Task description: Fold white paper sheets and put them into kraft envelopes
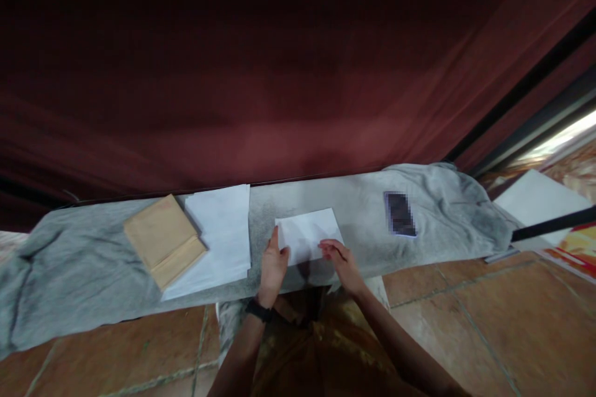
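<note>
A white sheet of paper (pixel 307 229), apparently folded, lies in front of me on a grey cloth. My left hand (pixel 274 268) rests at its left edge, index finger stretched along the side and thumb apart, touching the paper; a dark band circles that wrist. At the paper's lower right, my right hand (pixel 343 265) has its fingers curled with the tips pressed together near the lower edge. The undersides of both hands are hidden. To the left is a stack of larger white sheets (pixel 223 236), partly covered by a tan paper packet or folder (pixel 161 236).
The long, narrow surface is draped in grey cloth (pixel 363 198). A phone-like dark object (pixel 400 214), blurred out, lies at right. A dark red fabric wall (pixel 288 105) rises behind. Further right are a white board (pixel 540 201) and a dark bar (pixel 554 224). Brown tiles (pixel 433 316) cover the floor.
</note>
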Action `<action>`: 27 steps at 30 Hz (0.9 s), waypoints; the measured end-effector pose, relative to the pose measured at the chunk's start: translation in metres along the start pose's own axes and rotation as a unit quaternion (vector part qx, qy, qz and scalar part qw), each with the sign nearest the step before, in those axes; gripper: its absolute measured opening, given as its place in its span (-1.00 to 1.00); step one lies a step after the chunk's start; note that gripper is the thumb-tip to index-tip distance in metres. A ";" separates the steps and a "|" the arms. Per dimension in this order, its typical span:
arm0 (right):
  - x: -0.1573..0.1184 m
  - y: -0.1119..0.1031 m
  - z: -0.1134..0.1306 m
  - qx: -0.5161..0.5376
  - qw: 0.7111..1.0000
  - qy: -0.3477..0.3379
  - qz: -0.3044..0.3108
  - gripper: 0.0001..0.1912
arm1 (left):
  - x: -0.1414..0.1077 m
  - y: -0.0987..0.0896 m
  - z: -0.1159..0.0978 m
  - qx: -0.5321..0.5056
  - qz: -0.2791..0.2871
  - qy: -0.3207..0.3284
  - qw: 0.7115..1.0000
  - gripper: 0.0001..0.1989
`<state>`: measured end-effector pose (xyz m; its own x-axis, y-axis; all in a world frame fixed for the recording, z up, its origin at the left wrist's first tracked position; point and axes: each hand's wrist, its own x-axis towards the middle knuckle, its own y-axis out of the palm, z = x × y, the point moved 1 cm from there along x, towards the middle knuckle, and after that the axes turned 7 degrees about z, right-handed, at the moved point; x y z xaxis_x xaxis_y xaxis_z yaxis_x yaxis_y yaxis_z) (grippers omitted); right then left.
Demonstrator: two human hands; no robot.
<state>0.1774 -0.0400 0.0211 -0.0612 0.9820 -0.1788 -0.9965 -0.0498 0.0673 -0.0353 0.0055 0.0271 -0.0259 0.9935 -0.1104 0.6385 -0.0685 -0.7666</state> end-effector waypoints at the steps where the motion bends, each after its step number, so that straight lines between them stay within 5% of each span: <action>1: 0.009 0.001 0.003 -0.091 0.994 -0.061 -0.013 -0.65 | -0.002 0.001 -0.002 0.040 -0.019 0.011 0.999 -0.32; 3: 0.026 0.006 0.006 -0.265 0.952 -0.153 -0.022 -0.59 | -0.007 0.004 -0.007 0.120 -0.064 0.035 0.990 -0.39; 6: 0.046 0.016 0.002 -0.441 0.875 -0.201 -0.003 -0.52 | -0.011 0.017 -0.019 0.186 -0.100 0.104 0.972 -0.48; 9: 0.060 0.023 -0.004 -0.538 0.814 -0.217 0.035 -0.48 | -0.007 0.039 -0.030 0.197 -0.065 0.192 0.959 -0.47; 12: 0.067 0.022 -0.008 -0.593 0.778 -0.204 0.036 -0.47 | 0.001 0.055 -0.032 0.215 -0.034 0.202 0.955 -0.46; 20: 0.069 0.017 -0.014 -0.645 0.747 -0.161 -0.015 -0.47 | 0.012 0.057 -0.023 0.242 -0.049 0.151 0.957 -0.42; 27: 0.068 0.020 -0.018 -0.602 0.785 -0.135 -0.061 -0.39 | 0.016 0.043 -0.007 0.211 -0.092 0.094 0.969 -0.38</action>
<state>0.1526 0.0229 -0.0077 -0.1078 0.9877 0.1131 -0.3360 0.0709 -0.9392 -0.0029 0.0197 -0.0028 0.0564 0.9888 0.1385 0.2632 0.1190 -0.9574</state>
